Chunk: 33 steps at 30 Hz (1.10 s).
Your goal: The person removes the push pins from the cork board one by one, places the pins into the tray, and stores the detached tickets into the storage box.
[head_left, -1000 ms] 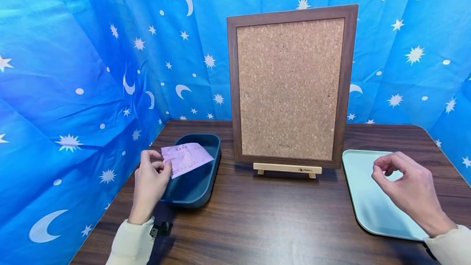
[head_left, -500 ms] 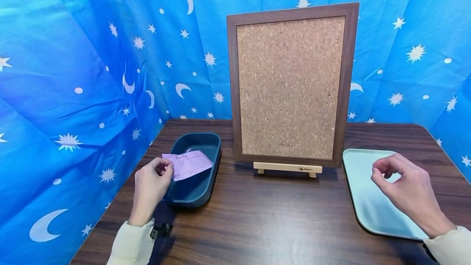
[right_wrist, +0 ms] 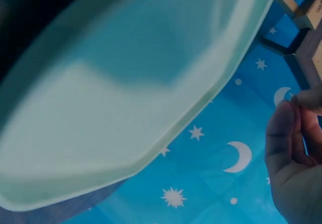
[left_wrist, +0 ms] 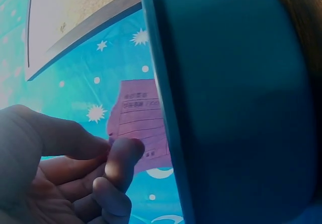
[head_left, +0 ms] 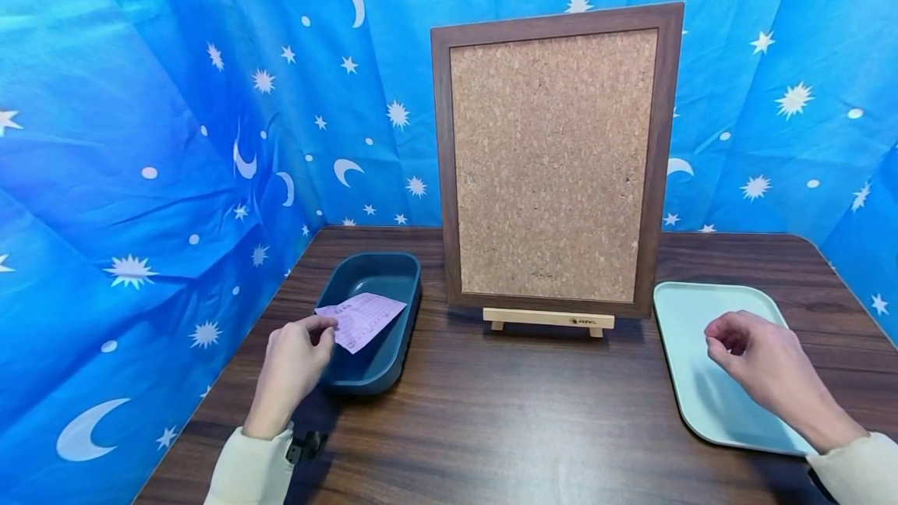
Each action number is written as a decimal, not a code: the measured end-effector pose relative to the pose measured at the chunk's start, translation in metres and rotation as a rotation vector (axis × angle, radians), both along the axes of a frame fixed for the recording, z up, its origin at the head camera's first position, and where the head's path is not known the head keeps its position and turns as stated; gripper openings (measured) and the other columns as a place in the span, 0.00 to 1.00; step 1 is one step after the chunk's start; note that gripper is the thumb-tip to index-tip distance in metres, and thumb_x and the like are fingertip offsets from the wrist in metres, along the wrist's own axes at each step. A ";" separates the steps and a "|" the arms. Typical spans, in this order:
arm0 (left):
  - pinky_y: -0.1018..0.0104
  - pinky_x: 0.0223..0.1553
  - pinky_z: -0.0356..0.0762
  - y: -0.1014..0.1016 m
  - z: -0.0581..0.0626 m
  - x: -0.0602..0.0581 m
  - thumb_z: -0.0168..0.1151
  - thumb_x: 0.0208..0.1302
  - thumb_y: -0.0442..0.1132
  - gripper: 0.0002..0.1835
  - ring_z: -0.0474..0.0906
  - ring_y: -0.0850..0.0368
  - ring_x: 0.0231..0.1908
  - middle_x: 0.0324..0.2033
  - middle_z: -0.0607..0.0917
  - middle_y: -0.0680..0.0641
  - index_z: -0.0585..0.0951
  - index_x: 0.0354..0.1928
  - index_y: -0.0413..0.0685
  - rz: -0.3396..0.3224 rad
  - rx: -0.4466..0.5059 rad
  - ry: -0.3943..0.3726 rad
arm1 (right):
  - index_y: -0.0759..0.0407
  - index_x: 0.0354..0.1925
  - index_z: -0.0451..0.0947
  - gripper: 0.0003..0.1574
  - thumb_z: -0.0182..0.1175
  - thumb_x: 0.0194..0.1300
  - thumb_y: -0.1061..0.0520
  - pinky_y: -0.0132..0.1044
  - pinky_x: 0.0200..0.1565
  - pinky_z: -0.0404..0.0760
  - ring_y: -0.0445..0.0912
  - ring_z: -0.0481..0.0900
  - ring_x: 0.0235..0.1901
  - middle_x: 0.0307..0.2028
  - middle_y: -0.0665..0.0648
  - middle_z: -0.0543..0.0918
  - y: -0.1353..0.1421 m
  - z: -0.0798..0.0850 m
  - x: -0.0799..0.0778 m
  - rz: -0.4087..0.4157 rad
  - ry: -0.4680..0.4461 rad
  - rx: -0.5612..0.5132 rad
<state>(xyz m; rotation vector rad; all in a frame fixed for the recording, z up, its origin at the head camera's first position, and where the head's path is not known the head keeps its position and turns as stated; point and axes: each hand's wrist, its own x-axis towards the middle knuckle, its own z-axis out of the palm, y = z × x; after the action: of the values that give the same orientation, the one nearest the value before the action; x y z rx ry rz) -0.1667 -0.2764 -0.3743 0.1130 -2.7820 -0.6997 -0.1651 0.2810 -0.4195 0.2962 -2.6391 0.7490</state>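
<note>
Over the dark blue bin (head_left: 414,310) my left hand (head_left: 293,369) pinches the near left corner of a pink paper slip (head_left: 363,318). The slip carries dark printing; in the left wrist view, ruled lines cross the paper (left_wrist: 143,113) beside the thumb and forefinger. Above the pale green tray (head_left: 691,349), my right hand (head_left: 768,372) hovers with its fingers curled and thumb tip against the forefinger. The right wrist view shows these fingertips (right_wrist: 284,116) together; whether something tiny is hidden between them is unclear.
A brown-framed cork board (head_left: 554,170) stands upright on a small wooden easel (head_left: 547,319) at the table's middle back. The brown wood-grain table (head_left: 519,419) lies between bin and tray. A blue star-and-moon cloth (head_left: 210,217) hangs close behind and at both sides.
My left hand has come down slightly with the pink slip, which now lies flatter and turned over the bin. My right hand has sunk a little over the tray, still curled.
</note>
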 end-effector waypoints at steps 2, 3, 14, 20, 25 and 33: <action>0.69 0.18 0.70 0.001 0.000 0.000 0.55 0.65 0.32 0.13 0.74 0.53 0.23 0.39 0.83 0.34 0.81 0.48 0.34 -0.001 -0.010 -0.023 | 0.58 0.28 0.79 0.07 0.65 0.49 0.68 0.32 0.22 0.71 0.35 0.70 0.21 0.22 0.47 0.77 0.001 -0.003 0.000 0.014 -0.031 0.012; 0.68 0.17 0.68 0.001 0.000 0.000 0.55 0.65 0.32 0.13 0.73 0.53 0.22 0.38 0.83 0.35 0.81 0.48 0.34 0.000 -0.012 -0.036 | 0.58 0.27 0.79 0.07 0.65 0.49 0.68 0.32 0.22 0.71 0.35 0.70 0.20 0.22 0.47 0.77 0.001 -0.005 0.000 0.021 -0.040 0.020; 0.50 0.38 0.78 0.001 -0.006 -0.001 0.62 0.60 0.31 0.10 0.79 0.47 0.32 0.37 0.84 0.36 0.84 0.42 0.35 -0.011 -0.074 -0.043 | 0.57 0.27 0.78 0.07 0.64 0.52 0.67 0.35 0.24 0.69 0.40 0.71 0.22 0.21 0.46 0.76 0.006 -0.016 0.005 0.025 -0.252 0.055; 0.52 0.35 0.78 -0.001 -0.007 -0.003 0.62 0.60 0.32 0.10 0.75 0.50 0.28 0.37 0.84 0.36 0.83 0.43 0.34 -0.031 -0.114 -0.155 | 0.58 0.27 0.77 0.06 0.63 0.53 0.68 0.37 0.24 0.68 0.43 0.70 0.23 0.22 0.48 0.75 0.007 -0.021 0.004 0.011 -0.313 0.066; 0.52 0.34 0.77 0.001 -0.006 -0.003 0.62 0.60 0.32 0.09 0.75 0.51 0.27 0.35 0.84 0.39 0.83 0.41 0.35 -0.038 -0.129 -0.251 | 0.59 0.27 0.77 0.05 0.63 0.54 0.68 0.38 0.24 0.68 0.43 0.70 0.23 0.22 0.49 0.76 0.008 -0.025 0.002 0.000 -0.338 0.062; 0.54 0.31 0.74 0.003 -0.007 -0.006 0.61 0.62 0.37 0.13 0.73 0.50 0.29 0.38 0.83 0.38 0.83 0.44 0.34 -0.031 -0.147 -0.323 | 0.59 0.26 0.78 0.05 0.63 0.53 0.68 0.38 0.24 0.69 0.42 0.71 0.22 0.21 0.48 0.76 0.008 -0.030 0.001 -0.004 -0.346 0.067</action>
<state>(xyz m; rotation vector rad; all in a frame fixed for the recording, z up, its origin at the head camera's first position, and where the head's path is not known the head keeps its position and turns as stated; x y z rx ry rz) -0.1725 -0.2731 -0.3812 0.1678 -3.1387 -0.5199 -0.1643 0.2889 -0.4496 0.1931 -2.9929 0.7706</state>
